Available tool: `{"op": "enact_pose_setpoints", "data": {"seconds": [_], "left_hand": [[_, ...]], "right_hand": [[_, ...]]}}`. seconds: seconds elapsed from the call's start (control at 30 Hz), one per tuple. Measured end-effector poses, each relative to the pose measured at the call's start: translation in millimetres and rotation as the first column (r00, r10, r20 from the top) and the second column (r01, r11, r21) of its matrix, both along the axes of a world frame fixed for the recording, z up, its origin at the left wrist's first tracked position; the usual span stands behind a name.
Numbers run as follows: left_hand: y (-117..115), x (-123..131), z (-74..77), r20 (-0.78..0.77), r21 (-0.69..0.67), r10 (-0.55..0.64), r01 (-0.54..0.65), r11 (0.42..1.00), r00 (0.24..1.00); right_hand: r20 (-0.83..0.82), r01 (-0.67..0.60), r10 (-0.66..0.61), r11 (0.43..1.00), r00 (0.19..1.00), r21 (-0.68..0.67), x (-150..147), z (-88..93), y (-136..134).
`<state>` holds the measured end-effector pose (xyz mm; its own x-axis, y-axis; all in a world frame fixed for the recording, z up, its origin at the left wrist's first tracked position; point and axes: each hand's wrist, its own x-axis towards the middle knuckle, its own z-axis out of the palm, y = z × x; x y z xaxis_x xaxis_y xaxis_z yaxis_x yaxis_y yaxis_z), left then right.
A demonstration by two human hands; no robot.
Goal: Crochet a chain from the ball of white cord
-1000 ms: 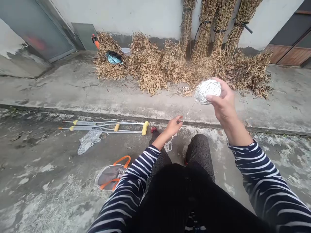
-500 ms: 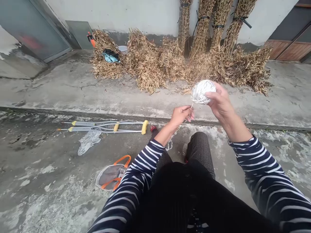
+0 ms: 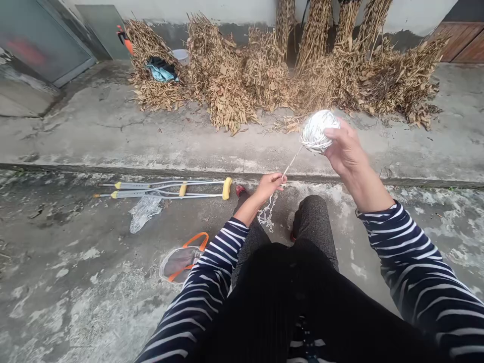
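Observation:
My right hand (image 3: 346, 148) is raised in front of me and closed round a white ball of string (image 3: 316, 130). A taut strand (image 3: 292, 162) runs down and left from the ball to my left hand (image 3: 269, 185), which pinches it. Below that hand a loose tangle of the same string (image 3: 266, 214) hangs between my knees. Both arms wear dark sleeves with white stripes. I sit with my legs in dark trousers stretched out over wet concrete.
A pair of crutches (image 3: 166, 189) lies on the ground at left, with a clear plastic bag (image 3: 143, 212) beside it and an orange-handled bag (image 3: 181, 261) nearer me. Bundles of dried stalks (image 3: 234, 85) are heaped along the wall beyond a raised concrete step (image 3: 113, 169).
My left hand went up to the ball, then drew back down and left, pulling out more string. The loose tangle below it has grown. The view tilted downward.

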<state>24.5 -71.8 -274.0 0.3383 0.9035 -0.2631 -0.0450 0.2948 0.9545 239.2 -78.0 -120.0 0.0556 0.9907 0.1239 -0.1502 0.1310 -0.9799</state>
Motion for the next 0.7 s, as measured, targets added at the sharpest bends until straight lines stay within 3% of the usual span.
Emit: {"op": "enact_pose_setpoints", "data": {"seconds": [0.1, 0.2, 0.3, 0.37, 0.5, 0.6, 0.7], "left_hand": [[6, -7, -24.0, -0.103, -0.012, 0.058, -0.059, 0.998, 0.993], [3, -13, -41.7, -0.199, -0.053, 0.026, -0.037, 0.998, 0.980], [-1, -18, -49.3, -0.252, -0.040, 0.016, -0.026, 0.999, 0.968], [-2, -18, -46.7, -0.268, -0.005, 0.032, -0.035, 0.999, 0.963], [5, -6, -17.9, -0.257, 0.189, 0.115, -0.067, 0.980, 0.960], [11, 12, 17.9, -0.122, 0.359, 0.116, -0.065, 0.931, 0.986], [16, 29, 49.8, 0.027, 0.441, 0.102, -0.103, 0.891, 0.994]], "right_hand": [[-0.077, -0.052, 0.048, 0.998, 0.996, -0.041, 4, 6.0, -3], [-0.126, -0.048, 0.042, 0.998, 0.991, -0.045, 4, 15.5, -7], [-0.146, -0.038, 0.032, 0.999, 0.989, -0.033, 3, 26.5, -11], [-0.139, -0.033, 0.031, 0.999, 0.990, -0.017, 1, 32.5, -15], [-0.105, -0.044, 0.042, 0.999, 0.994, -0.014, -3, 36.5, -21], [-0.065, -0.070, 0.066, 0.996, 0.996, -0.053, -9, 34.2, -23], [-0.018, -0.123, 0.122, 0.990, 0.992, -0.061, -16, 32.6, -25]]}}
